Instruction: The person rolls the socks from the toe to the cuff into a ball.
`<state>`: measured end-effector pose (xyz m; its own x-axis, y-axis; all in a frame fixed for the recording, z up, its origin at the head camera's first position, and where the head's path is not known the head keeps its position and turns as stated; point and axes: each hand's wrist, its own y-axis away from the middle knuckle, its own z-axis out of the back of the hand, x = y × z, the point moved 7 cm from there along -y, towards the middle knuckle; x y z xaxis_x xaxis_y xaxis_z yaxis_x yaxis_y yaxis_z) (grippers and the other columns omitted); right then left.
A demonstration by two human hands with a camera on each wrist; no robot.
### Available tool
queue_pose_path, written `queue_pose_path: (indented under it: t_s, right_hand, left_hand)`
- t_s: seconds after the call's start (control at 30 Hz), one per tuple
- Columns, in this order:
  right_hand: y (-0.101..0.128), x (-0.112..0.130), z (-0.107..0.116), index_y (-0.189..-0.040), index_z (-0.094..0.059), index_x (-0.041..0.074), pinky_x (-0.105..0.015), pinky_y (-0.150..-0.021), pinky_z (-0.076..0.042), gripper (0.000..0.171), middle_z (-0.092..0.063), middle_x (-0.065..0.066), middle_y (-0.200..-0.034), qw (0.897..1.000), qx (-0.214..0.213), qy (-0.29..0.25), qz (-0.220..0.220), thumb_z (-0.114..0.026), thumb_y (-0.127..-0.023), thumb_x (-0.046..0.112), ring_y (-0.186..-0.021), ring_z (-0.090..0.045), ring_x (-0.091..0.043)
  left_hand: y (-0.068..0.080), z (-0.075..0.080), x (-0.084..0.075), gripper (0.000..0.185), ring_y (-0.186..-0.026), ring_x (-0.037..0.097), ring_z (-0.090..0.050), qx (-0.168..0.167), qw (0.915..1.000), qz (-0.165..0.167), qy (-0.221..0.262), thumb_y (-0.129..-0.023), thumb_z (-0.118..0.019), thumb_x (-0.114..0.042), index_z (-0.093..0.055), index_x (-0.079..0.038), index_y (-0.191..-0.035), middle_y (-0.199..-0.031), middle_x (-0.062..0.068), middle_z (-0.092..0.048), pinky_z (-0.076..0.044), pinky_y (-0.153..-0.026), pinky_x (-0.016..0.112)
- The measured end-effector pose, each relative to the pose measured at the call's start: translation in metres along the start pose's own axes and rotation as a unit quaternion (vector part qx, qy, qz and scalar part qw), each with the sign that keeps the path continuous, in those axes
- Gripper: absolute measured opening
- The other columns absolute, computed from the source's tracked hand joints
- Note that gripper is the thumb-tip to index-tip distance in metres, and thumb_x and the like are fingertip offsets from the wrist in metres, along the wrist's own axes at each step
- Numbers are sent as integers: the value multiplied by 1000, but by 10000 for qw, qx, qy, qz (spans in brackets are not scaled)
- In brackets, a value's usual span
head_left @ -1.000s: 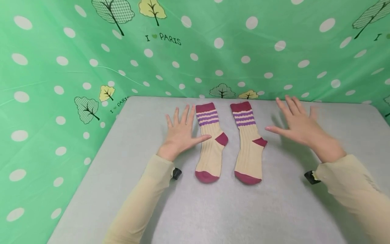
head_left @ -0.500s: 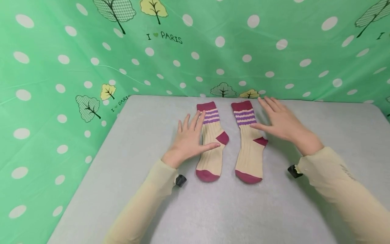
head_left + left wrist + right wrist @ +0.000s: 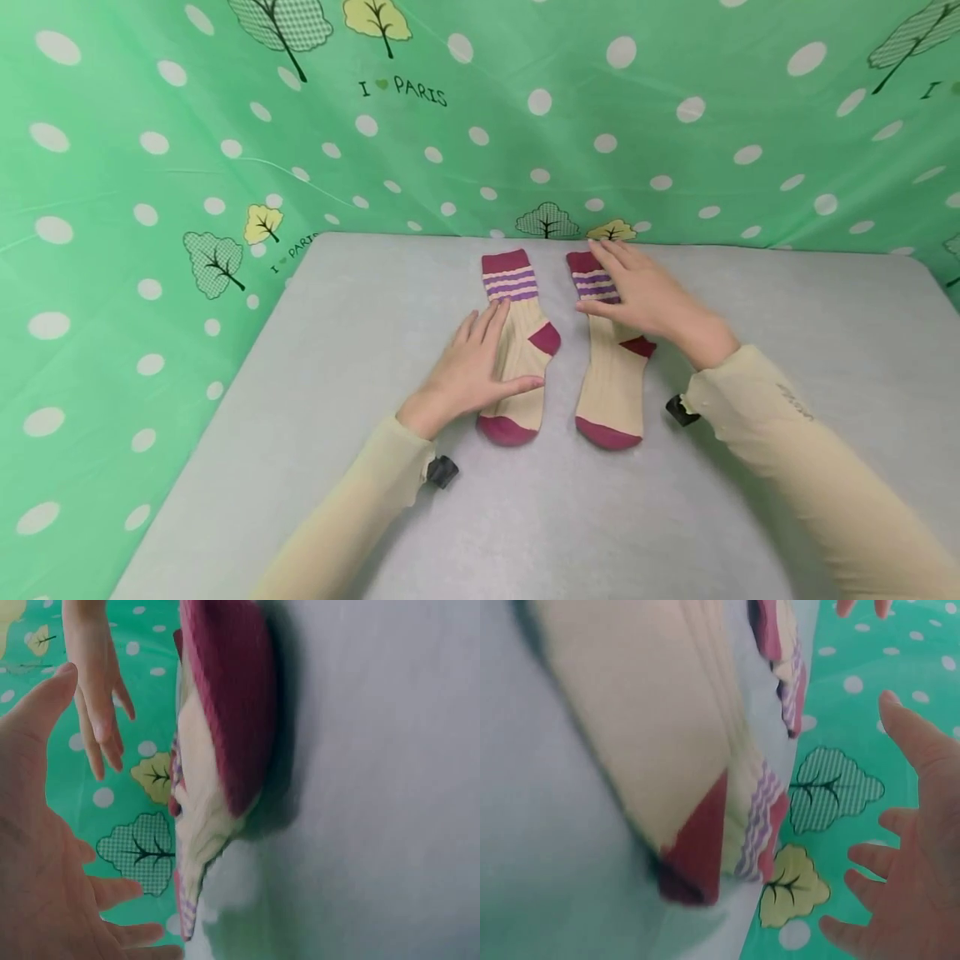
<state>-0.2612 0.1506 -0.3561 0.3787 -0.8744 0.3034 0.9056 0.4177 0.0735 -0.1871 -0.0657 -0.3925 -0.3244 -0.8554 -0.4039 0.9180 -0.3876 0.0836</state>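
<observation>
Two cream socks with maroon toes, heels and cuffs and purple stripes lie side by side on the grey table (image 3: 375,333). My left hand (image 3: 476,367) lies flat with straight fingers over the left sock (image 3: 525,333) at its foot and leg. My right hand (image 3: 637,292) hovers or rests with straight fingers over the striped cuff of the right sock (image 3: 611,392). The left wrist view shows the left sock's maroon toe (image 3: 232,712) close up; the right wrist view shows the right sock's cuff end (image 3: 705,855).
A green polka-dot cloth (image 3: 150,167) with tree prints forms walls behind and to the left of the table. Grey tabletop stretches out on both sides of the socks and towards me.
Both hands have moved inward from the bare table beside the socks. The left now covers the left sock, the right covers the right sock's cuff. The socks have not shifted.
</observation>
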Motion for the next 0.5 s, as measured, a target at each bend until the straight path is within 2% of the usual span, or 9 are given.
queue_pose_path:
  t_s: [0.2,0.33,0.5]
  right_hand:
    - [-12,15,-5,-160,-16,9,-58,-123,-19,97,-17,-20,-165,9998,-67,-2,185,-63,-91,56,-153,-17,-41]
    - [-19,23,-10,-160,-17,8,-57,-122,-23,96,-20,-19,-165,9997,-53,-109,212,-65,-90,55,-152,-19,-39]
    - [-26,27,-19,-160,-16,11,-58,-121,-26,95,-19,-17,-166,9990,53,-415,145,-64,-91,55,-153,-19,-38]
  left_hand:
    - [8,-4,2,114,-154,28,-21,111,9974,45,705,-82,-66,-68,-3,-13,-161,-169,7,-14,-23,-125,44]
    - [14,-4,2,112,-154,26,-22,97,9923,23,1234,-84,-70,-60,-5,-11,-161,-168,9,-17,-23,-125,43]
    - [22,-6,4,108,-153,27,-23,103,9842,146,1760,-86,-73,-50,-8,-7,-160,-167,13,-18,-24,-124,45]
